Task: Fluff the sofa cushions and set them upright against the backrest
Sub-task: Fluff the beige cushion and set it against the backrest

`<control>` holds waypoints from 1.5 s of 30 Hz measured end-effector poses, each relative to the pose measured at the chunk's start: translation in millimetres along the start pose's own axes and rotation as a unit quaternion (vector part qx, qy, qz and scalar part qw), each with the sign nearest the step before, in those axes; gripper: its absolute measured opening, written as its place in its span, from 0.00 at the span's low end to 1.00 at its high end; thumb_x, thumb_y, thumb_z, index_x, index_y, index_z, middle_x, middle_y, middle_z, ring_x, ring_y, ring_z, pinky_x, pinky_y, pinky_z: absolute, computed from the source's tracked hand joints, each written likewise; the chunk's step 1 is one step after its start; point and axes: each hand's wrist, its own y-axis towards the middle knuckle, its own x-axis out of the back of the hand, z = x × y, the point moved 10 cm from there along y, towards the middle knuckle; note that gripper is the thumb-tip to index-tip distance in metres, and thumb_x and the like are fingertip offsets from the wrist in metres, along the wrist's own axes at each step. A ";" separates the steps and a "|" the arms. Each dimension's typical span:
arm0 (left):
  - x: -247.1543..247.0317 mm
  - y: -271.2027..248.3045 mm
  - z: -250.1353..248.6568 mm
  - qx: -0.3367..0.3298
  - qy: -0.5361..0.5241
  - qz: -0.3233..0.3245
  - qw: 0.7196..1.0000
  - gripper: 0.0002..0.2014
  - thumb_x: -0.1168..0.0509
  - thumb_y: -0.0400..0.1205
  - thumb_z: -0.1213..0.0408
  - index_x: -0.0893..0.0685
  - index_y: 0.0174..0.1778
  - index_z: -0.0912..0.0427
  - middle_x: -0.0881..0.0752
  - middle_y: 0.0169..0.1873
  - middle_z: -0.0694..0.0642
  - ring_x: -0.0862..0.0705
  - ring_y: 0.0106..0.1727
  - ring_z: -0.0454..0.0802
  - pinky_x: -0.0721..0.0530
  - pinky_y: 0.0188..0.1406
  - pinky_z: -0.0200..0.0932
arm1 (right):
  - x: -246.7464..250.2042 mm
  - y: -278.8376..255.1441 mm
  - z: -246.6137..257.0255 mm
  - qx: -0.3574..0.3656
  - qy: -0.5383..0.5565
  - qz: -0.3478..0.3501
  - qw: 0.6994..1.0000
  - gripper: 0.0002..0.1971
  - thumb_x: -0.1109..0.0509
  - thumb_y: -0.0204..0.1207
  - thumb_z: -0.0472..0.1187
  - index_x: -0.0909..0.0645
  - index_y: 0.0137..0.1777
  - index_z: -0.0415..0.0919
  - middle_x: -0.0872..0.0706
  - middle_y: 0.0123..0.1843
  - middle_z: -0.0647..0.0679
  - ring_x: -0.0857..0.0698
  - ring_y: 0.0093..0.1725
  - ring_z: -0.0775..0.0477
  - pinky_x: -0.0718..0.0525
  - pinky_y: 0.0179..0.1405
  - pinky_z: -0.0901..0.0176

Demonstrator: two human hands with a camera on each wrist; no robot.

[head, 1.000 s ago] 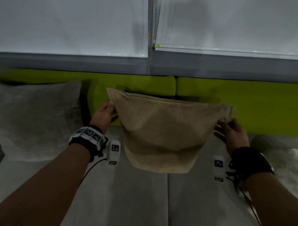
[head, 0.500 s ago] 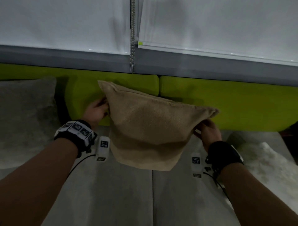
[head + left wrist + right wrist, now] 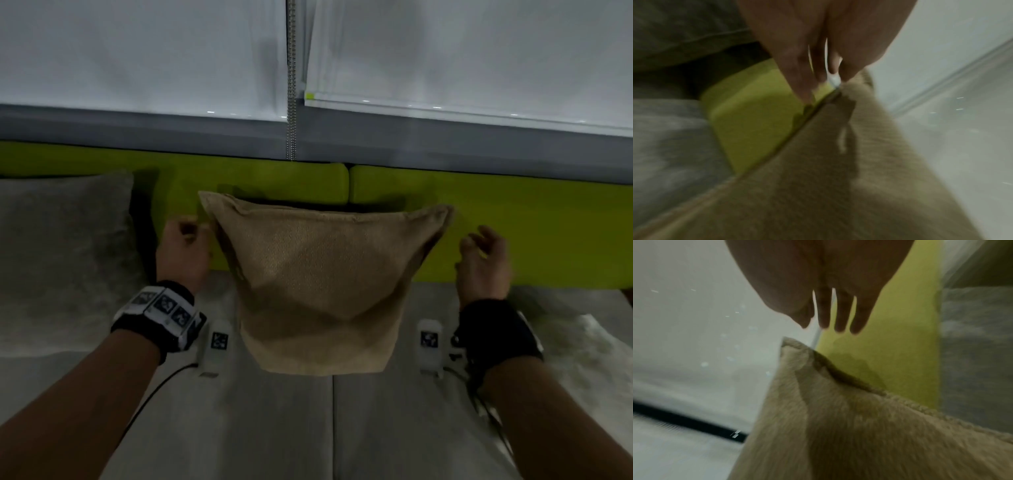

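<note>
- Two hands flank a tan cushion [image 3: 317, 291] standing on the grey seat [image 3: 274, 428], its top near the green backrest [image 3: 496, 222].
- The left hand [image 3: 183, 253] sits at its upper left corner; grip unclear.
- The right hand [image 3: 483, 263] is off it, fingers [image 3: 840, 318] loose.
- A grey cushion [image 3: 65, 253] leans at far left.

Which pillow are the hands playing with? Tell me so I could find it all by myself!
Look at the green backrest under the white blinds. In the middle, where its two pads meet, a tan pillow stands between the left hand and right hand. The grey pillow to its left is paler and fuzzier; this one is brown and rough like a sack.
</note>
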 end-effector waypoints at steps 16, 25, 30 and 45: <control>-135.0 -46.2 -28.4 -0.248 0.447 0.232 0.828 0.35 0.71 0.83 0.35 0.59 0.88 0.40 0.57 0.88 0.40 0.62 0.88 0.45 0.69 0.84 0.60 | -132.1 -46.0 16.6 0.183 -0.420 0.346 0.819 0.39 0.60 0.74 0.83 0.65 0.84 0.76 0.68 0.87 0.70 0.67 0.88 0.55 0.77 0.75 0.19; -28.5 7.7 1.5 0.033 -0.053 0.034 0.997 0.32 0.41 0.89 0.55 0.46 0.88 0.54 0.35 0.84 0.54 0.34 0.82 0.50 0.39 0.81 0.44 | -54.9 -13.7 -15.4 -0.029 0.076 0.192 0.978 0.48 0.28 0.70 0.71 0.42 0.87 0.58 0.23 0.80 0.48 0.23 0.77 0.47 0.24 0.76 0.41; -22.7 20.9 -4.4 0.008 -0.050 0.040 0.998 0.04 0.30 0.83 0.58 0.11 0.50 0.51 0.10 0.48 0.53 0.12 0.56 0.54 0.11 0.57 0.56 | -44.9 9.5 -19.8 -0.058 0.135 0.142 0.979 0.30 0.17 0.49 0.73 0.16 0.45 0.56 0.09 0.52 0.49 0.10 0.58 0.42 0.12 0.62 0.36; -28.1 -13.8 14.3 0.053 -0.111 0.172 0.977 0.12 0.34 0.82 0.49 0.15 0.57 0.48 0.11 0.55 0.50 0.11 0.59 0.51 0.14 0.58 0.47 | -36.9 -43.6 -61.2 -0.155 0.159 0.170 0.960 0.11 0.30 0.83 0.49 0.19 0.64 0.55 0.15 0.70 0.48 0.16 0.68 0.46 0.16 0.62 0.45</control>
